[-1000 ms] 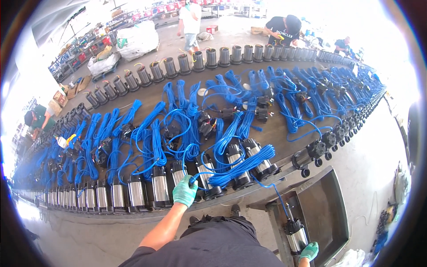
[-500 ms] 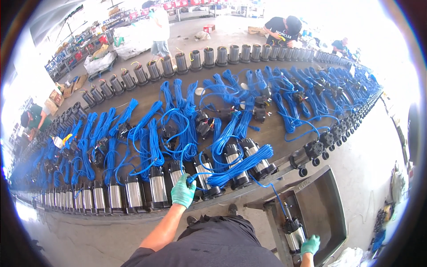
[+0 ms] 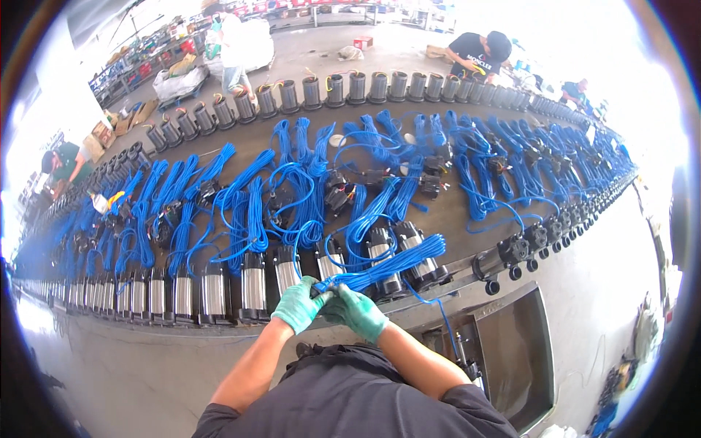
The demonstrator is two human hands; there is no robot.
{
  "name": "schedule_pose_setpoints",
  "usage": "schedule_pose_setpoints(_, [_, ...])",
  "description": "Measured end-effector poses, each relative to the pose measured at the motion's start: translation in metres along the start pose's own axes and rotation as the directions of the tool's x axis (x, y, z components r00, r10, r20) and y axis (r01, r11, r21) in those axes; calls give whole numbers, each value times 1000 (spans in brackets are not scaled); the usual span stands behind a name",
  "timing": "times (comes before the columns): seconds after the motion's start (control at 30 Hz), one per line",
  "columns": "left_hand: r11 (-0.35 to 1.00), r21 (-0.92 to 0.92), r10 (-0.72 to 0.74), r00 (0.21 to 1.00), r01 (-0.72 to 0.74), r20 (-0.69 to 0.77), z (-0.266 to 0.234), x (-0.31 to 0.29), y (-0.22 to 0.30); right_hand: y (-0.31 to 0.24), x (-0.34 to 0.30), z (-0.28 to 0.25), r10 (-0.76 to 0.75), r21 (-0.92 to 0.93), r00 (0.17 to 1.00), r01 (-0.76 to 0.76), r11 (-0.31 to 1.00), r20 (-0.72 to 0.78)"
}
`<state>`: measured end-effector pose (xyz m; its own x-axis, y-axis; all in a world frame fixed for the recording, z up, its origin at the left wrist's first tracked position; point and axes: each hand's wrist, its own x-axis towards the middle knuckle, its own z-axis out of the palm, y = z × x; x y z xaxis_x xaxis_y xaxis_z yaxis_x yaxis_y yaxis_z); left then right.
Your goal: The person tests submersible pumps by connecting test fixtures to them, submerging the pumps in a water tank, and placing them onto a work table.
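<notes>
In green gloves, my left hand (image 3: pixel 298 306) and my right hand (image 3: pixel 361 314) meet at the front edge of the bench. Both are closed at the near end of a coiled blue cable (image 3: pixel 398 264), whose bundle points right and away over several silver motors. A dark piece shows by my left fingertips, too small to name. Silver and black cylindrical motors (image 3: pixel 253 287) stand in a row just beyond my hands. At the lower right, a motor (image 3: pixel 471 371) partly shows by a metal trough, with a thin blue cable running up from it to the bench.
Many blue cable bundles (image 3: pixel 296 201) cover the long curved bench (image 3: pixel 456 241). Dark cylinders (image 3: pixel 312 93) line its far edge. A metal trough (image 3: pixel 522 350) stands at the lower right. Co-workers (image 3: pixel 478 55) are beyond the bench and at the far left (image 3: pixel 69 164).
My right hand has left the motor in the trough and come up beside my left hand at the blue cable. The view has shifted slightly, and a person at the back has moved left.
</notes>
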<state>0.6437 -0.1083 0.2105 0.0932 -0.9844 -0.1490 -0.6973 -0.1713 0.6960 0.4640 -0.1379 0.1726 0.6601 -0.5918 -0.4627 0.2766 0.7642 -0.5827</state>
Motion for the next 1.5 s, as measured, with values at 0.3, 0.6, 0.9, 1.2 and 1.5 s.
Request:
schedule_pose_setpoints(0.3, [983, -159, -114, 986, 94, -121, 58, -12, -9, 20, 51, 6, -233, 280, 968, 250, 927, -92])
schedule_pose_setpoints(0.6, [977, -112, -199, 967, 183, -157, 59, 1, 30, 5, 54, -2, -377, 28, 906, 389, 921, -193])
schedule_pose_setpoints(0.9, [950, 151, 290, 953, -275, -90, 53, -49, -54, -6, 57, 2, -106, -136, 982, 85, 987, -155])
schedule_pose_setpoints(1.2, [470, -832, -677, 725, 294, -127, 40, -164, -210, 3, 50, 60, -83, -929, 953, 302, 214, 291])
schedule_pose_setpoints(1.5, [441, -850, -774, 601, 287, -199, 46, -122, -256, 76, 133, 140, 144, -766, 887, 452, -456, 438])
